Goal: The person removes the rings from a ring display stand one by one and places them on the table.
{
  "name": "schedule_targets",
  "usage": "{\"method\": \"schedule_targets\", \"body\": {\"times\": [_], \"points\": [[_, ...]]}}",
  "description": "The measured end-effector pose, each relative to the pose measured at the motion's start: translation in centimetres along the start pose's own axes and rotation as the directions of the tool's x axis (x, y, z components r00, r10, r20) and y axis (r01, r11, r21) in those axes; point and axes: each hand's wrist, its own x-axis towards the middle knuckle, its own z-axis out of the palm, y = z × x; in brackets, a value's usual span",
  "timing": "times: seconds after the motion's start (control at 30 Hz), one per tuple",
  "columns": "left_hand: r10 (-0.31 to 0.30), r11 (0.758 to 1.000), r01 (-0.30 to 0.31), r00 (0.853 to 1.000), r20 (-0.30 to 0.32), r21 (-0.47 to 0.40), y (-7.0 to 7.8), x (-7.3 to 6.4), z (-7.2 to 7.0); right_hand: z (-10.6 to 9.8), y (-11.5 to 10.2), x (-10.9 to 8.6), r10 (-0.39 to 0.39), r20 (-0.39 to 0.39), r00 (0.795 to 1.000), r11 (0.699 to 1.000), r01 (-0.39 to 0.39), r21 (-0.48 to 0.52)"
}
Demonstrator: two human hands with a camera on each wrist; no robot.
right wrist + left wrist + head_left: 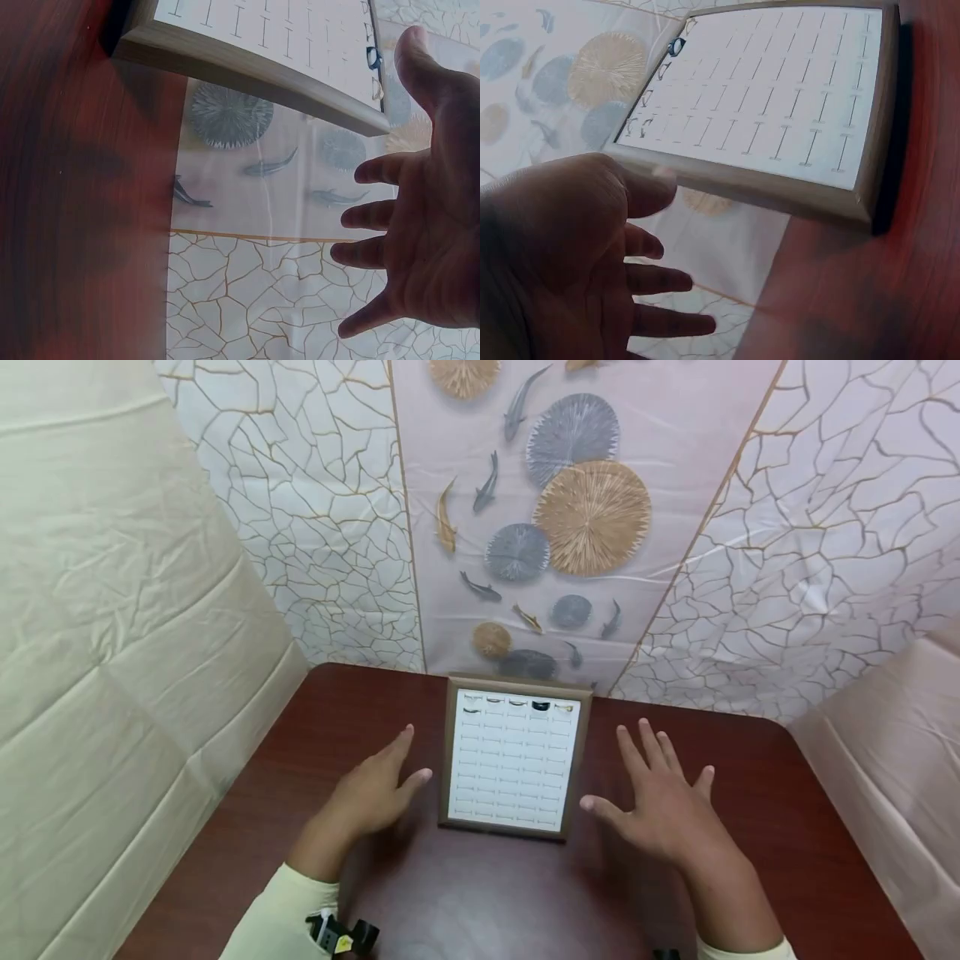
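A ring display board [502,831] with a brown frame and a white slotted panel stands in the middle, leaning slightly back. Several rings sit in its top row, among them a wide black ring [541,706] and a gold-toned ring [564,708]; a thin dark ring [471,711] is below at the left. My left hand [375,793] hovers just left of the frame, thumb and fingers extended, holding nothing. On the other side, my right hand [663,814] is spread with its palm toward the board. Both wrist views show a gap between palm and frame.
The dark red tabletop [495,893] has rounded far corners. Behind it hangs a patterned cloth [675,427] with fish and round leaves, close to the board's top edge. Padded beige panels [135,693] flank the table on both sides.
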Motion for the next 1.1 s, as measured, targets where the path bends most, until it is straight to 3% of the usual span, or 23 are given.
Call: {"method": "schedule_targets", "body": {"times": [0.1, 0.23, 0.3, 0.4, 0.73, 0.9, 1.1], "points": [[0.011, 0.982, -0.008, 1.000, 0.013, -0.189, 0.1, 0.5, 0.7, -0.1, -0.1, 0.3, -0.013, -0.017, 1.000, 1.000, 0.013, -0.005], [0.006, 0.899, 0.008, 1.000, 0.030, -0.437, 0.7, 1.2, 1.7, -0.3, -0.4, 0.8, -0.036, -0.058, 0.998, 0.999, 0.036, -0.006], [-0.006, 0.854, 0.029, 0.999, 0.046, -0.519, 1.1, 1.5, 2.4, -0.4, -0.6, 1.0, -0.051, -0.089, 0.995, 0.999, 0.051, -0.006], [-0.026, 0.818, 0.052, 0.998, 0.052, -0.573, 1.7, 1.8, 3.3, -0.5, -1.0, 1.5, -0.075, -0.145, 0.987, 0.997, 0.075, -0.006], [-0.037, 0.825, 0.028, 0.999, -0.005, -0.564, 2.3, 2.0, 5.4, 0.4, -2.0, 3.4, -0.109, -0.312, 0.944, 0.989, 0.134, 0.060], [-0.051, 0.826, 0.027, 0.998, -0.027, -0.563, 2.1, 2.0, 5.7, 0.8, -2.6, 4.4, -0.135, -0.398, 0.908, 0.981, 0.179, 0.076], [-0.064, 0.848, 0.022, 0.996, -0.061, -0.530, 1.6, 2.1, 6.0, 1.4, -3.3, 5.5, -0.148, -0.442, 0.885, 0.971, 0.214, 0.104]]}}
